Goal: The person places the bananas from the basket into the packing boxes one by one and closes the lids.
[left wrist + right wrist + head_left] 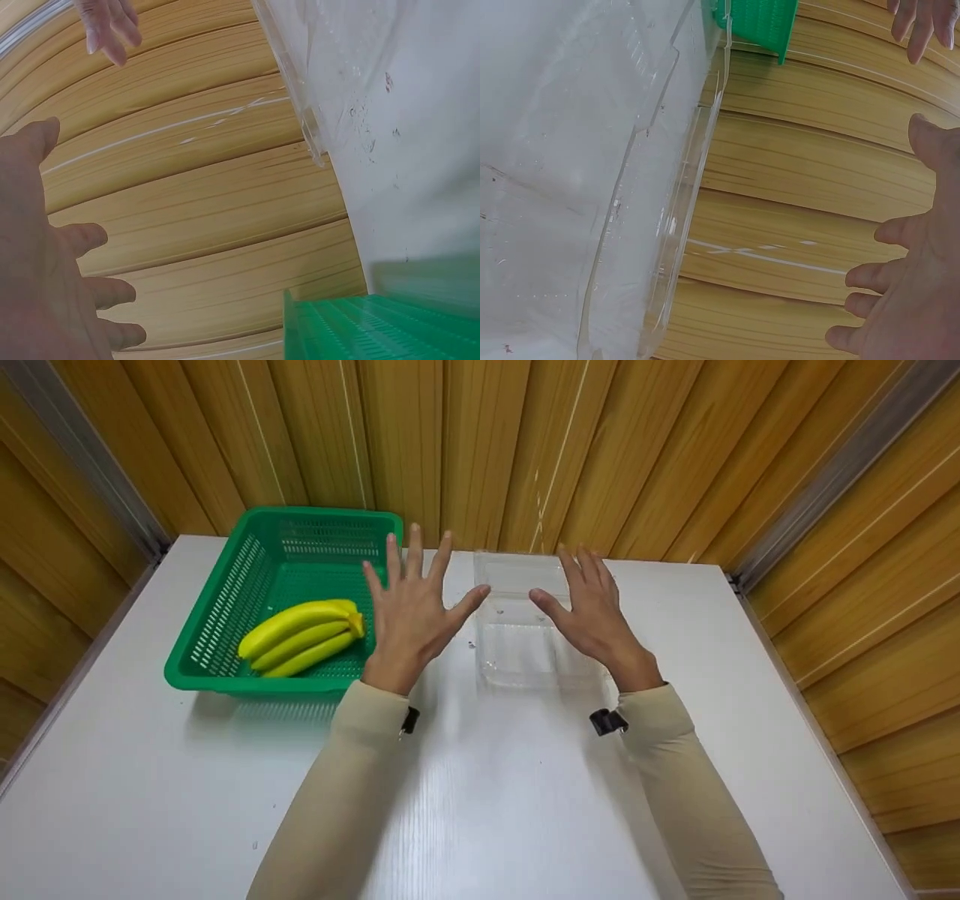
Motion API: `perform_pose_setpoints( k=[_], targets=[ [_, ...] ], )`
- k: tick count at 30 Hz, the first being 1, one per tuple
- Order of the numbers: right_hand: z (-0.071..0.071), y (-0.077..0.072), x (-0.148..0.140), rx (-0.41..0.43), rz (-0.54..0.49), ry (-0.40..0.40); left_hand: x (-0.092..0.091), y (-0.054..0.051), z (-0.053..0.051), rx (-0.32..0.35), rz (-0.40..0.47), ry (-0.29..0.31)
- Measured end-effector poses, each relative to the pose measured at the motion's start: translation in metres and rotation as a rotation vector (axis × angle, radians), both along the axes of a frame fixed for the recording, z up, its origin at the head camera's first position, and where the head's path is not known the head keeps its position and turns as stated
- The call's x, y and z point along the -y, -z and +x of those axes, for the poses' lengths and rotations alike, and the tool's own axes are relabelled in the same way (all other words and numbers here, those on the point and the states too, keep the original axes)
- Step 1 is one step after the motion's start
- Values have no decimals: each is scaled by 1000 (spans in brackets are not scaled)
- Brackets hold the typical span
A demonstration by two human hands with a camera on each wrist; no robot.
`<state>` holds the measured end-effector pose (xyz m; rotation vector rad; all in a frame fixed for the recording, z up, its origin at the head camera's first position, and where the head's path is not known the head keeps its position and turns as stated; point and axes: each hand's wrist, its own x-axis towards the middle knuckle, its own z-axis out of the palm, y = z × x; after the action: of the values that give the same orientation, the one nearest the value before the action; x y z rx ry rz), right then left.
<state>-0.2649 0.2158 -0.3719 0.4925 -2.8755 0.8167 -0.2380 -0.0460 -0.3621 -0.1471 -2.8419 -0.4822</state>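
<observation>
In the head view a bunch of yellow bananas [304,637] lies in the front part of a green plastic basket [247,684]. My left hand [412,611] is spread above the basket's right side, holding nothing. To its right, my right hand [596,615] is also spread and holds nothing. Below and between the hands stands a clear plastic container [517,649], its right part partly hidden by the right hand. Both wrist views show straight, separated fingers, with the container's clear wall [660,225] apart from the right hand.
A white table [480,810] carries the basket and container. Wood-patterned panels [480,450] rise behind the table and along both sides. Small dark specks [367,135] mark the tabletop near the container. A black band [607,722] shows at the right wrist.
</observation>
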Motion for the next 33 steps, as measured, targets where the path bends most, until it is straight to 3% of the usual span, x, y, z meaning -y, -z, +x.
perform_pose_setpoints(
  k=[13, 24, 33],
  targets=[
    [-6, 1, 13, 25, -25, -65, 17, 3, 7, -30, 87, -25],
    [-9, -3, 26, 70, -25, -114, 46, 2, 16, -79, 177, -71],
    [-9, -7, 35, 108, -18, -151, 63, 7, 20, -112, 245, -96]
  ],
)
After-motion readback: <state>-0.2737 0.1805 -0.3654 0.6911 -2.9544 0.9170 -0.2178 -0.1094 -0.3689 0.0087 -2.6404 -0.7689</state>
